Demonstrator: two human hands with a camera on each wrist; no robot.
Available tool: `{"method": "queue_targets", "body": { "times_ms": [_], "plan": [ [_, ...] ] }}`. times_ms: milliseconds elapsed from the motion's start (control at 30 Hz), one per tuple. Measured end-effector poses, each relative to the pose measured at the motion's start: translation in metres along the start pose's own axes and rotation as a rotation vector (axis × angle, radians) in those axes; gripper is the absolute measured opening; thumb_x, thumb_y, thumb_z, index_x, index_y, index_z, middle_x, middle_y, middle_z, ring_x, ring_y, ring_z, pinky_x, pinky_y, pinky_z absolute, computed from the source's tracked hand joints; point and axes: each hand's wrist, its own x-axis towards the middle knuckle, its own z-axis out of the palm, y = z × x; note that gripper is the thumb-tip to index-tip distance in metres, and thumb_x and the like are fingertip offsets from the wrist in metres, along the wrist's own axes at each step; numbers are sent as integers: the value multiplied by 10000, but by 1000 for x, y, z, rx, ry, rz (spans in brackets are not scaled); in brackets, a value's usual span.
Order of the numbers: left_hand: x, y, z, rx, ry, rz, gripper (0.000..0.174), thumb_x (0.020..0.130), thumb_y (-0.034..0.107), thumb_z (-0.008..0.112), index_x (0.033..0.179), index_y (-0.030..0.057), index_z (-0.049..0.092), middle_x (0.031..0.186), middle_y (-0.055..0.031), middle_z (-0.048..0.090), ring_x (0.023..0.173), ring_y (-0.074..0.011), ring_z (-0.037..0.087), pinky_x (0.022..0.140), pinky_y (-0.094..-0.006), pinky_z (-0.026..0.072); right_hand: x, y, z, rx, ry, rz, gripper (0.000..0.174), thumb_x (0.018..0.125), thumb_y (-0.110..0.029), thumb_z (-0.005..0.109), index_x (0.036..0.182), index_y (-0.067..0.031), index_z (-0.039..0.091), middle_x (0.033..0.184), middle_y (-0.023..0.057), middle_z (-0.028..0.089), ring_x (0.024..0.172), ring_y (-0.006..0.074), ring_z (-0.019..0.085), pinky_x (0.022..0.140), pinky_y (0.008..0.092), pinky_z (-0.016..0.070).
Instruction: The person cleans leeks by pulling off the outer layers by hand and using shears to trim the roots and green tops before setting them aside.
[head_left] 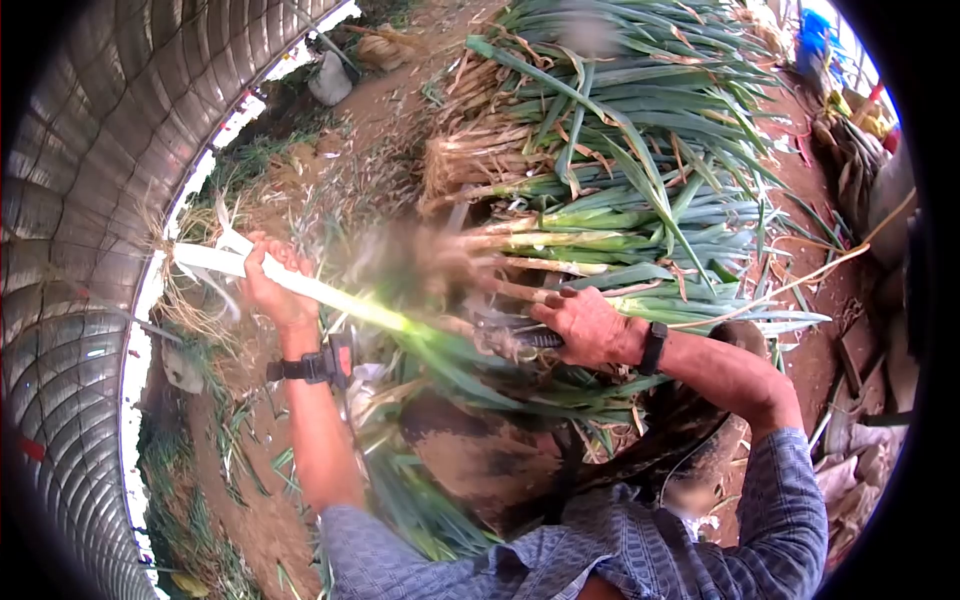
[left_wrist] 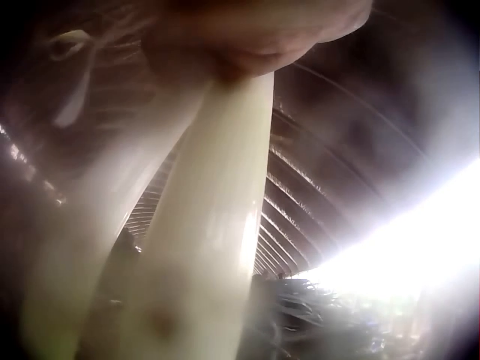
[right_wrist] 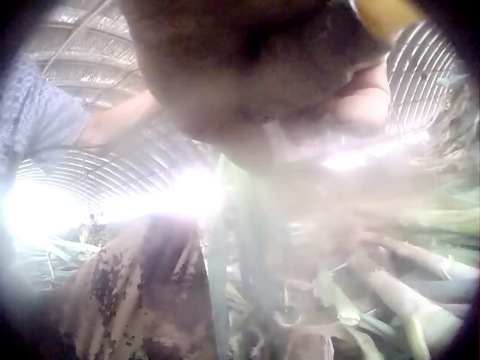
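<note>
My left hand (head_left: 280, 287) grips long green onions (head_left: 355, 304) by their white stems, roots at the left and green leaves trailing right across my lap. Two pale stems (left_wrist: 217, 202) run down from under the hand in the left wrist view. My right hand (head_left: 592, 325) is wrapped around a dark, ridged handle (head_left: 540, 340); the tool's front end is blurred, and I cannot tell its kind. A hazy smear lies between the hands, over the leaves. Dark and blurred, the right hand (right_wrist: 262, 75) fills the top of the right wrist view.
A big pile of green onions (head_left: 640, 130) lies ahead and to the right, roots leftward. A thin yellowish hose or cord (head_left: 840, 260) stretches right from near my right wrist. The ribbed greenhouse wall (head_left: 80, 220) curves along the left. Leaf scraps (head_left: 235, 425) litter the soil.
</note>
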Motion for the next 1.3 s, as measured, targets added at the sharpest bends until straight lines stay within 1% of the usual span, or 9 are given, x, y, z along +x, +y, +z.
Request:
{"method": "queue_targets", "body": {
  "times_ms": [233, 433, 600, 667, 733, 1033, 1133, 1233, 1300],
  "plan": [
    [-3, 5, -8, 46, 222, -6, 129, 952, 214, 548, 1039, 120, 536, 680, 37, 460, 546, -73, 471, 423, -274, 401, -15, 19, 0, -31, -228, 137, 353, 718, -224, 702, 1037, -81, 655, 760, 158, 666, 709, 353, 663, 626, 460, 526],
    [13, 40, -21, 621, 141, 253, 165, 938, 120, 581, 1089, 69, 541, 729, -1, 517, 507, -78, 457, 413, -243, 431, -47, 67, -5, -226, -416, 249, 156, 759, -214, 680, 792, -65, 715, 734, 149, 677, 711, 318, 679, 620, 427, 533],
    [44, 89, -45, 1332, -74, 424, 235, 953, 139, 603, 1150, 14, 570, 826, -38, 579, 640, -117, 543, 556, -313, 473, -50, 69, -21, -134, -304, 351, 247, 735, -197, 683, 960, -105, 728, 855, 138, 701, 791, 318, 683, 706, 433, 535],
    [55, 106, -63, 1777, -160, 420, 331, 964, 124, 578, 1253, -35, 543, 1051, -216, 644, 922, -330, 637, 819, -401, 504, -50, 62, -34, -47, -255, 360, 330, 686, -207, 659, 993, -103, 718, 857, 150, 703, 846, 333, 681, 744, 445, 516],
    [45, 112, -74, 1874, -258, 632, 428, 887, 21, 585, 1300, -69, 515, 1113, -325, 608, 989, -463, 620, 861, -466, 502, -48, 55, -45, -2, -244, 372, 385, 663, -220, 644, 1024, -105, 713, 859, 159, 703, 884, 343, 678, 771, 456, 504],
    [-22, 141, -356, 2085, -540, 152, 562, 763, -142, 503, 1319, -57, 504, 1165, -327, 599, 1142, -463, 569, 965, -481, 464, -39, 89, -10, -166, -483, 413, 386, 683, -235, 646, 1040, -94, 691, 855, 175, 698, 853, 375, 672, 728, 482, 519],
    [-96, 138, -437, 2158, -363, -518, 602, 762, -91, 588, 1352, -38, 483, 1255, -295, 581, 1197, -449, 547, 1004, -463, 462, -20, 84, 0, -135, -476, 397, 365, 697, -231, 649, 1032, -91, 688, 849, 179, 696, 846, 383, 669, 718, 490, 520],
    [-181, 127, -435, 2292, -419, -978, 1000, 612, 319, 879, 1425, -34, 416, 1411, -246, 507, 1332, -344, 480, 1124, -399, 384, -9, 100, 23, -162, -494, 375, 348, 696, -229, 649, 1012, -89, 691, 842, 180, 694, 842, 386, 667, 705, 500, 511],
    [-191, 100, -410, 2111, -436, -1188, 973, 657, 515, 816, 1390, -20, 466, 1279, -249, 607, 1172, -380, 599, 1002, -447, 478, 0, 102, 31, -141, -472, 371, 343, 690, -231, 648, 999, -88, 695, 839, 179, 694, 841, 386, 667, 701, 500, 507]
  ]
}}
